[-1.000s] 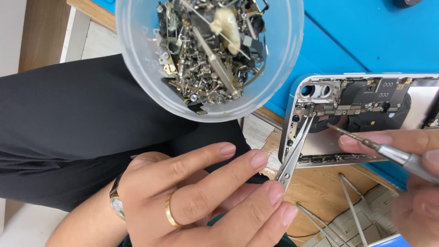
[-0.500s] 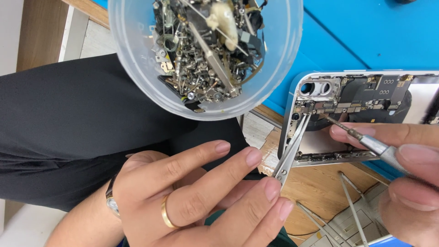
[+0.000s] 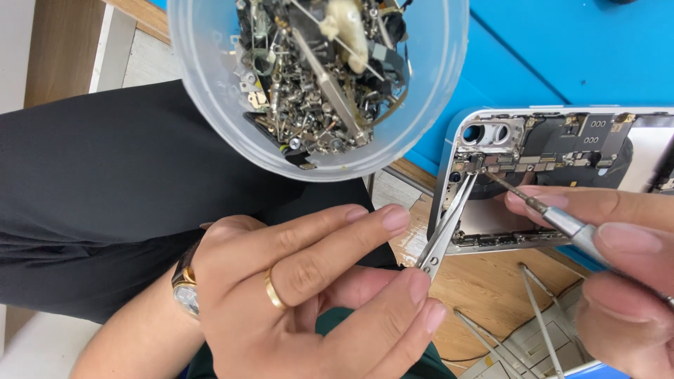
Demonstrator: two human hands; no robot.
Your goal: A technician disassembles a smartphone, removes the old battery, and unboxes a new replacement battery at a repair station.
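This is a phone-repair workshop: at three o'clock an opened phone [image 3: 562, 175] lies with its circuit boards and camera openings bared, on a blue work mat [image 3: 562, 56] over a wooden bench [image 3: 484, 288]. At twelve o'clock a clear plastic tub [image 3: 316, 77] holds tiny screws, brackets and salvaged metal parts, and spare tweezers [image 3: 533, 316] lie at five o'clock.

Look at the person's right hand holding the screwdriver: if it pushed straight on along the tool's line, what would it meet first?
The right hand points its screwdriver up-left. Its tip already seems to sit at the circuit board inside the opened phone, beside the tweezers tips, so that board comes first, though depth is unclear.
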